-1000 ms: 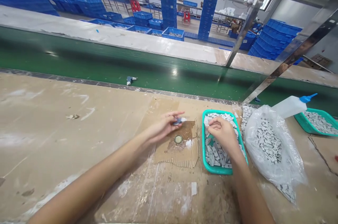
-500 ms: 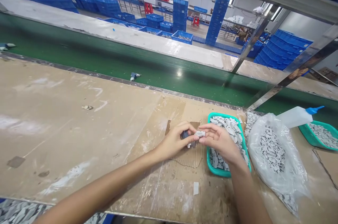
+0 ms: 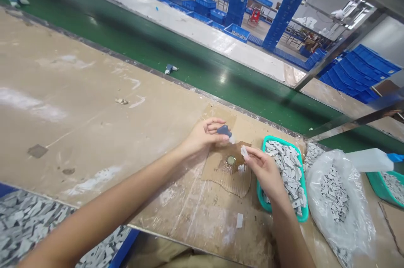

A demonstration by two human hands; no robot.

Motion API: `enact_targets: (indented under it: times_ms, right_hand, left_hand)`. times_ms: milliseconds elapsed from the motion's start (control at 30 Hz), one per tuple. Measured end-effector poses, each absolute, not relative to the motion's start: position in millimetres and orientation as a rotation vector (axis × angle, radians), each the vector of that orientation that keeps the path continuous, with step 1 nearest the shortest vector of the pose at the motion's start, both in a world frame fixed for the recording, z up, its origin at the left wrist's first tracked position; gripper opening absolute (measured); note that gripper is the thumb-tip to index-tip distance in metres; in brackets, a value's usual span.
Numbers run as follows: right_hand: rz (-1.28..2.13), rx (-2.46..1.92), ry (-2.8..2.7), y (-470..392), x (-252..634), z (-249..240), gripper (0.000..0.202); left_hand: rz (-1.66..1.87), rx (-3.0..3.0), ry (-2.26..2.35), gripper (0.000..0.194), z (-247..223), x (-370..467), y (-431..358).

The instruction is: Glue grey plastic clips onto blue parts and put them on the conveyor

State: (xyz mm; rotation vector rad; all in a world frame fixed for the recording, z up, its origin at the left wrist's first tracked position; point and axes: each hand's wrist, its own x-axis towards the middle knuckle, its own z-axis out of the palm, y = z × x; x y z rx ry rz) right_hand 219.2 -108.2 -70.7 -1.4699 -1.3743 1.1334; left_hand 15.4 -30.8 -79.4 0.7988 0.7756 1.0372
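Between the thumb and fingers of my left hand [image 3: 206, 134] is a dark blue-grey piece [image 3: 224, 131], held above a torn cardboard sheet [image 3: 233, 181]. My right hand [image 3: 263, 167] pinches a small whitish piece [image 3: 244, 152] just to the right, apart from the blue one. On the cardboard between and below the hands lie a small round disc [image 3: 231, 160] and a little white bit [image 3: 241, 168]. Right beside my right hand stands a teal basket [image 3: 305, 200] full of grey-white pieces, partly hidden by the wrist.
A clear plastic bag [image 3: 360, 217] of small pieces and a white bottle [image 3: 369, 159] lie at the right, near another teal basket [image 3: 383, 190]. Beyond the table runs a green belt [image 3: 126, 36] carrying a blue-white part [image 3: 171, 68]. A blue bin [image 3: 124, 247] of pieces sits at lower left.
My hands have moved apart; the blue piece is raised to the left and the white piece is now clear of it. The round disc on the cardboard has come into view. The camera view has tilted.
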Motion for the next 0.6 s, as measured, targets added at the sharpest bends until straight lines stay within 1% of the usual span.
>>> enact_targets:
  times_ms: [67, 133, 233, 333, 467, 600]
  right_hand:
    - [0.979, -1.538, -1.534, -109.2, 215.3, -76.7, 0.029]
    - [0.82, -1.591, -1.701, -110.7, 211.0, -80.8, 0.027]
    - [0.685, -1.674, -1.872, -113.8, 206.0, -82.9, 0.029]
    - [0.593, -1.754, -1.918, -117.8, 203.4, -83.8, 0.029]
    - [0.475, -1.712, -1.98, -121.6, 201.3, -85.4, 0.022]
    - [0.396, -1.647, -2.063, -121.6, 199.4, -85.3, 0.017]
  left_hand:
    - [1.088, 0.69, 0.725, 0.044, -78.1, 11.1, -25.1]
    - [1.1, 0.624, 0.658, 0.037, -79.5, 8.3, -22.5]
    - [1.063, 0.58, 0.571, 0.037, -85.4, 8.4, -22.6]
    - [1.028, 0.546, 0.527, 0.037, -92.0, 11.1, -23.9]
    - [1.006, 0.558, 0.503, 0.029, -96.2, 12.2, -24.0]
    - [1.0, 0.592, 0.486, 0.027, -96.2, 10.6, -23.8]
